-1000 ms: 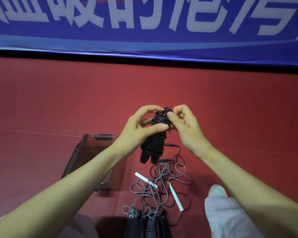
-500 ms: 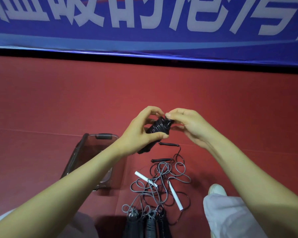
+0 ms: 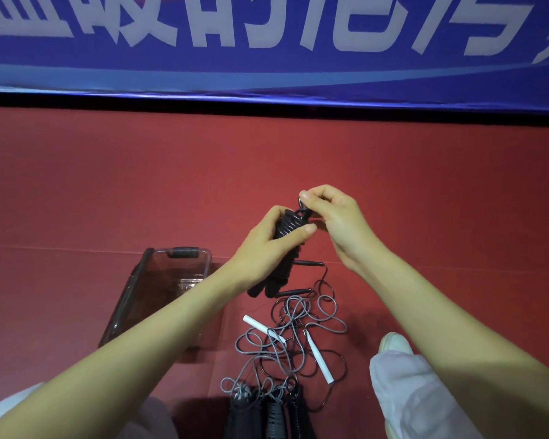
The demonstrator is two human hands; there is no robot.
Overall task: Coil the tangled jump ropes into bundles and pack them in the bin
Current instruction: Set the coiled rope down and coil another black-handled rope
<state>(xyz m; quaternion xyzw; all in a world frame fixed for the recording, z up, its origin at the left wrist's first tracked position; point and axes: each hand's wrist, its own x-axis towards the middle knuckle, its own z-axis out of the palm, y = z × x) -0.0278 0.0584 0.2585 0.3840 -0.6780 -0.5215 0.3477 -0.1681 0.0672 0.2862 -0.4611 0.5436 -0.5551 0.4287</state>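
My left hand (image 3: 267, 245) grips a black jump rope bundle (image 3: 287, 226), its cord wound tightly round the two handles, held above the red floor. My right hand (image 3: 333, 217) pinches the loose end of the black cord at the bundle's top. Below them a tangle of grey and black ropes (image 3: 298, 340) with white handles (image 3: 319, 359) lies on the floor. A clear plastic bin (image 3: 184, 274) sits to the left, partly hidden by my left forearm.
Several coiled black bundles (image 3: 273, 413) lie at the bottom edge. My white shoe (image 3: 395, 343) and trouser leg sit at the lower right. A blue banner (image 3: 267, 42) stands along the far edge of the red floor.
My right hand has risen and pulled the cord end upward at the bundle's top. The bundle has swung back to hang downward in my left hand.
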